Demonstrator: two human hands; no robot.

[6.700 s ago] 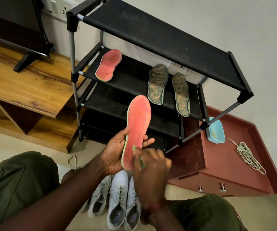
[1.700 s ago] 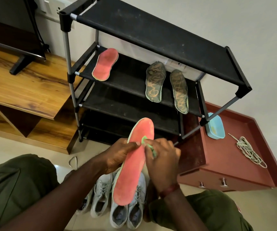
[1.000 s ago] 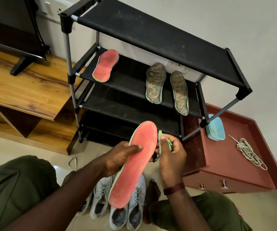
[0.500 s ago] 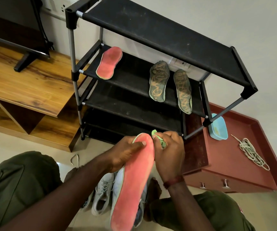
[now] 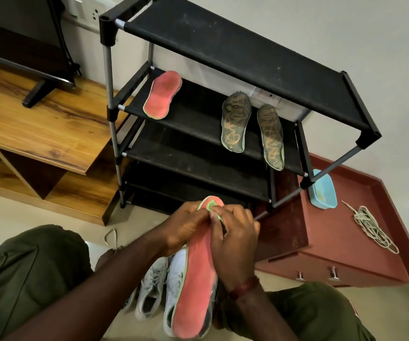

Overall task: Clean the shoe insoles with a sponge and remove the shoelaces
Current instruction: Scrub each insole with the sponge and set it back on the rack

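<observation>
Below the rack [image 5: 223,45], left hand [image 5: 186,227] around pink insole [image 5: 196,286], right hand [image 5: 235,242] tight on sponge [image 5: 210,206].

Left hand [image 5: 186,227]: grips red insole [image 5: 196,286], lower centre.
Right hand [image 5: 235,242]: pinches green sponge [image 5: 211,206] on insole's top end.

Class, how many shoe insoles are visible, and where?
4. One pink insole in left hand, right hand pressing sponge on it; second pink insole on rack shelf; two dark insoles farther right. Others possibly hidden.
</observation>
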